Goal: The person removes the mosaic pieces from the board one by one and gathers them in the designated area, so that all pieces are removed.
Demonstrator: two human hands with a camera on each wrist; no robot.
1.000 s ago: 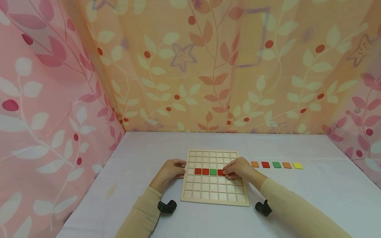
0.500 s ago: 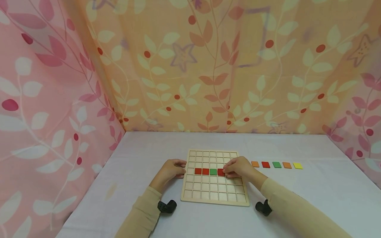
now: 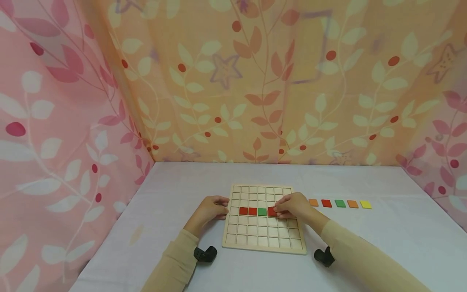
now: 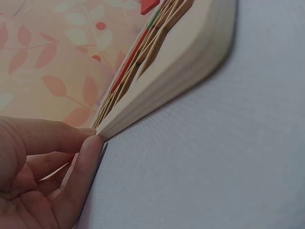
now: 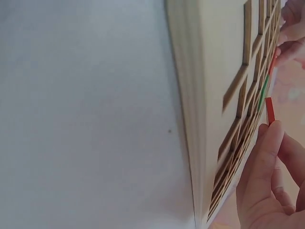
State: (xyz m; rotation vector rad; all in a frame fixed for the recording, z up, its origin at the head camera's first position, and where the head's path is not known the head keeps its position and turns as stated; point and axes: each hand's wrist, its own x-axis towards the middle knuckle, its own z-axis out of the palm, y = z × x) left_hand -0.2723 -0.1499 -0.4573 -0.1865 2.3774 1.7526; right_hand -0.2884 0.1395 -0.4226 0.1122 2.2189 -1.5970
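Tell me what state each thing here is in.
Board: lying flat, partly filled
Set tiles: two red, one green, seated side by side
Held tile: red, pinched, not seated
Loose tiles: lying flat, right of the board
Left fingers: gripping the board's left edge
Right fingers: pinching the held tile
Cloth: spread flat
Curtain: hanging

Board (image 3: pixel 262 249) on table (image 3: pixel 383 239), three tiles (image 3: pixel 252 211) in it, loose tiles (image 3: pixel 340 203) right, cloth (image 3: pixel 219 101) behind
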